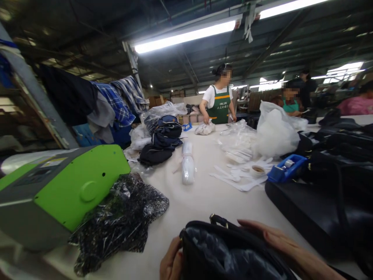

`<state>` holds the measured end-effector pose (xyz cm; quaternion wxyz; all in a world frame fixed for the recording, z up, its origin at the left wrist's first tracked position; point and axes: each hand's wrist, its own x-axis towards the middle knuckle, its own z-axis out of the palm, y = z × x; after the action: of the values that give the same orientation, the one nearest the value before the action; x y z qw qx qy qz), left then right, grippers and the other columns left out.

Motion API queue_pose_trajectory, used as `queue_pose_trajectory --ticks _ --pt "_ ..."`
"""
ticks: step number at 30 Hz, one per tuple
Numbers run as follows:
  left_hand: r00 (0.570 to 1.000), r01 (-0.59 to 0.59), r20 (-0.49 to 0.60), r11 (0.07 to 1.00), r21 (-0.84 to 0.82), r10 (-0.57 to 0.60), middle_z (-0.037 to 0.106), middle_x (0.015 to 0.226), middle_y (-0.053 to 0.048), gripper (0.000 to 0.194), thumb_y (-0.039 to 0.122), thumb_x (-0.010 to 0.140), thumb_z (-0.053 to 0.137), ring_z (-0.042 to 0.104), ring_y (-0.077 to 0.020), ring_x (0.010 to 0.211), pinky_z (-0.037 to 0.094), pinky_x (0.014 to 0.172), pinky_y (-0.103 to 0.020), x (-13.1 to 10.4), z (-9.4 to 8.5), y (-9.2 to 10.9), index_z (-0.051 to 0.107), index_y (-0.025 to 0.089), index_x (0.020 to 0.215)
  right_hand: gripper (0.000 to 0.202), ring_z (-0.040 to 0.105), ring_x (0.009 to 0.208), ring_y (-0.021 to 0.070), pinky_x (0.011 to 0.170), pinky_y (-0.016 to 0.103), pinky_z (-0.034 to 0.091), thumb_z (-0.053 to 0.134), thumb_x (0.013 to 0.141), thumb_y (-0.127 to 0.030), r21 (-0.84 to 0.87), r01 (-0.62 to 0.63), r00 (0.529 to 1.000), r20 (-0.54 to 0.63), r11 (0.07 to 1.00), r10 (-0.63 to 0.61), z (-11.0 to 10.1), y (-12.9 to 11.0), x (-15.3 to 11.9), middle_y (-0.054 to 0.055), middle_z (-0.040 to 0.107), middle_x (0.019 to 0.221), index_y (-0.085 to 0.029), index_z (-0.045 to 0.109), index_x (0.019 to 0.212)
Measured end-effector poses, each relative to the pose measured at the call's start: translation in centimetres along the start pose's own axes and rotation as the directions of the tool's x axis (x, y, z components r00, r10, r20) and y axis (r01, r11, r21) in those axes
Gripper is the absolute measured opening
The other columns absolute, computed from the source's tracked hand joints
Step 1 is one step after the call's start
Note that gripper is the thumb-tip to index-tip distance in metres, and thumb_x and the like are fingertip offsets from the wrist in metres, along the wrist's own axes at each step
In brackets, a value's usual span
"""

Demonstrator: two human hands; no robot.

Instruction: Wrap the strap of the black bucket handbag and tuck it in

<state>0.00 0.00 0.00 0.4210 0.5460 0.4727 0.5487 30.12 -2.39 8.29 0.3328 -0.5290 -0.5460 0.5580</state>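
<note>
Head view: gripping the left end of a black bag (190, 256) with the left hand (171, 260), thumb and fingers closed on the edge. Laying the right hand (275, 235), fingers stretched, along the opposite side; cannot tell whether grasping there. Between both hands, in the bag's parted mouth, clear plastic (230, 258); just beyond, on the far rim, a handle (218, 220). Left of the left hand, on a pale table (175, 216), black wrap (125, 214) against a green machine (84, 190). Straight ahead of the hands, a wrapped bundle (188, 169); beyond and leftward, dark bags (164, 136). Ahead of the right hand, white strips (225, 177), a tape roll (257, 170), then a blue dispenser (287, 168); to its right, piled black bags (320, 202). Farthest from both hands, a co-worker (220, 103) in a green apron, touching a crumpled pack (205, 128).
</note>
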Motion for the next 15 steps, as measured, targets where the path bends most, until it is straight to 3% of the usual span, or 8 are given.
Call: queue_pose_trajectory --ticks 3,6,11,15 --pt "0.992 0.052 0.117 0.992 -0.119 -0.038 0.066 0.104 -0.009 0.064 0.066 0.064 0.064 0.056 -0.0324 0.105 0.045 0.093 -0.035 1.0 -0.1 0.6 0.066 0.017 0.105 0.078 0.029 0.133 0.0308 0.11 0.042 0.024 0.054 0.07 -0.068 0.018 0.058 0.997 0.044 0.998 -0.059 0.2 0.1 -1.8 0.005 0.039 0.142 -0.027 0.042 0.135" --pt "0.989 0.088 0.138 0.969 -0.229 -0.057 0.064 0.109 -0.01 0.079 0.066 0.053 0.073 0.051 -0.0356 0.112 0.038 0.101 -0.042 1.7 0.8 1.9 0.061 0.016 0.113 0.096 0.03 0.133 0.0313 0.11 0.039 0.025 0.069 0.057 -0.063 -0.038 0.108 0.992 0.063 0.993 -0.105 0.9 -0.4 -2.4 0.006 0.035 0.144 -0.026 0.034 0.139" --pt "0.985 0.075 0.172 0.938 -0.337 -0.017 0.06 0.117 -0.011 0.083 0.059 0.049 0.08 0.049 -0.0338 0.115 0.039 0.1 -0.039 2.3 1.9 4.5 0.058 0.017 0.117 0.081 0.037 0.129 0.0306 0.106 0.038 0.032 0.066 0.062 -0.06 -0.039 0.192 0.981 0.004 0.981 -0.192 2.4 -1.1 -2.0 0.007 0.041 0.14 -0.028 0.044 0.133" --pt "0.979 0.203 0.122 0.87 -0.449 -0.165 0.066 0.107 -0.011 0.064 0.041 0.055 0.083 0.059 -0.0256 0.1 0.046 0.09 -0.032 3.3 1.2 6.0 0.062 0.018 0.111 0.079 0.036 0.128 0.0342 0.107 0.044 0.029 0.066 0.06 -0.061 -0.054 0.184 0.983 0.024 0.982 -0.183 2.9 -0.7 -1.5 0.007 0.044 0.138 -0.029 0.049 0.13"
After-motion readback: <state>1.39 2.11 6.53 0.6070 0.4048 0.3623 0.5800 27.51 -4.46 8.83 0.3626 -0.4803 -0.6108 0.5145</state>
